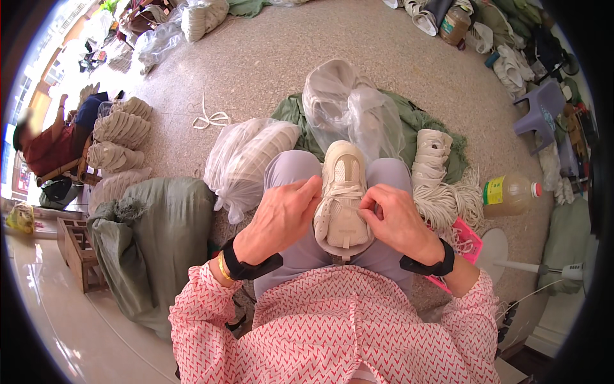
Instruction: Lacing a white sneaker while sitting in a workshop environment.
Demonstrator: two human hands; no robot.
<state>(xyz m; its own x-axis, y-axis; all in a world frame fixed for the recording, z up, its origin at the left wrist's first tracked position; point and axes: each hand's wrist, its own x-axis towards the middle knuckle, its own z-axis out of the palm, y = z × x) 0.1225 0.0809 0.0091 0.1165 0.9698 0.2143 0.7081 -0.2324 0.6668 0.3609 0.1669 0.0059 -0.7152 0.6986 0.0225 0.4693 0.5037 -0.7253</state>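
Note:
A cream sneaker [344,195] stands between my knees, its toe pointing away from me and its tongue toward me. A pale shoelace [343,191] runs across its upper part. My left hand [281,214] is closed against the shoe's left side; its fingers curl inward and hide what they hold. On the other side, my right hand [398,214] pinches thumb and forefinger together by the eyelets, at the shoelace. Both wrists wear black bands.
Bagged shoe parts [252,157] and a clear plastic bag [348,102] lie ahead. Bundled laces [441,203], a pink basket [470,240] and a jug of liquid [508,195] are to the right. A green sack [166,237] stands left, near stacked uppers [121,128] and another person [54,144].

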